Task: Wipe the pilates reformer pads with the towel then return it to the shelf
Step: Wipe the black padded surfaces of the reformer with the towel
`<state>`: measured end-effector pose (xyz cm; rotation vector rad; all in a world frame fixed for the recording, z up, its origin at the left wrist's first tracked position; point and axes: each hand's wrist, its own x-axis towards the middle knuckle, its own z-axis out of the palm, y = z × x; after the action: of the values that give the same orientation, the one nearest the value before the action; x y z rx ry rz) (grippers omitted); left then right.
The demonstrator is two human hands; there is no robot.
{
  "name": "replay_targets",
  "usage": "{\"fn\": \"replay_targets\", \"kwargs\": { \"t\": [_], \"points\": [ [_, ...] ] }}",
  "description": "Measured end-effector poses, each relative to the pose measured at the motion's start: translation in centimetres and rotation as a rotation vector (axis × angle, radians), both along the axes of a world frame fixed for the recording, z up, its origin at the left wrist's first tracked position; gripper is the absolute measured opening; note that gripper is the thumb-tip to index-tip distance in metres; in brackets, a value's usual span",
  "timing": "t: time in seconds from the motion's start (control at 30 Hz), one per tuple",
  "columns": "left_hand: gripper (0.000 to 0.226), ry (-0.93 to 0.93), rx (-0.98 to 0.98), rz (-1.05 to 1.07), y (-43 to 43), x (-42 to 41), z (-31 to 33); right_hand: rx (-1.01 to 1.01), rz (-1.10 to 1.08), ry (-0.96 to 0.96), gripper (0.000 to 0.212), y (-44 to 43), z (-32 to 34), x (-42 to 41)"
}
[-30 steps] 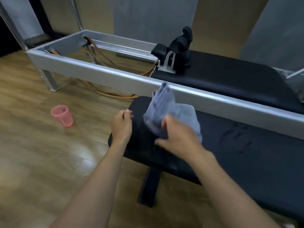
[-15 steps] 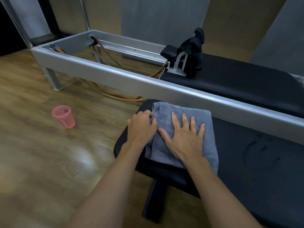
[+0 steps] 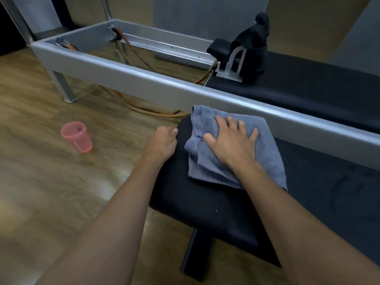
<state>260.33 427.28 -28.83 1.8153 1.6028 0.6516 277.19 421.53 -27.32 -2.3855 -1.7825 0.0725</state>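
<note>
A folded grey-blue towel point(image 3: 269, 149) lies on the left end of the near black pad point(image 3: 205, 202), close under the silver reformer rail point(image 3: 144, 79). My right hand point(image 3: 232, 140) presses flat on the towel with its fingers spread. My left hand point(image 3: 162, 140) rests at the pad's left edge, fingers curled, apart from the towel and holding nothing. Beyond the rail is the reformer's black carriage pad point(image 3: 308, 87) with a black shoulder rest point(image 3: 253, 50).
A pink plastic cup point(image 3: 76, 136) stands on the wooden floor to the left. Orange straps point(image 3: 144, 109) trail under the frame onto the floor. A black leg point(image 3: 195, 254) supports the near pad. Faint wet streaks point(image 3: 347, 182) mark the pad to the right.
The towel went from bunched in my right hand to spread flat on the pad. My left hand has let go of its left edge and moved off to the pad's rim.
</note>
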Motion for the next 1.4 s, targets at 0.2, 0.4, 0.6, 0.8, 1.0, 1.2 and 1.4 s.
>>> {"fn": "replay_targets", "kwargs": {
  "t": [0.2, 0.4, 0.6, 0.8, 1.0, 1.2, 1.4],
  "points": [
    [0.038, -0.092, 0.008, 0.047, 0.4, -0.2, -1.1, 0.047, -0.001, 0.050, 0.057, 3.9, 0.6, 0.0],
    [0.030, -0.196, -0.023, 0.071, -0.4, -0.8, -1.1, 0.116, 0.063, 0.038, 0.043, -0.4, 0.8, -2.0],
    [0.034, -0.230, -0.125, 0.060, -1.0, -0.8, -0.5, 0.143, 0.118, 0.018, 0.051, -9.0, -0.1, -6.8],
    [0.031, -0.207, -0.105, 0.074, -1.9, -0.7, 0.2, 0.108, 0.059, -0.028, 0.058, -16.0, -1.0, -10.1],
    [0.034, -0.284, -0.025, -0.017, -0.5, -1.1, -1.5, 0.093, -0.011, -0.028, 0.059, -10.6, -0.6, -7.8],
    [0.034, -0.209, 0.059, -0.002, 0.3, -0.6, -2.2, 0.072, -0.065, -0.013, 0.049, 1.9, -0.4, -2.1],
    [0.025, -0.124, 0.085, 0.070, 0.0, -0.3, -1.8, 0.080, -0.118, -0.022, 0.055, 4.4, 0.1, -2.2]
  ]
}}
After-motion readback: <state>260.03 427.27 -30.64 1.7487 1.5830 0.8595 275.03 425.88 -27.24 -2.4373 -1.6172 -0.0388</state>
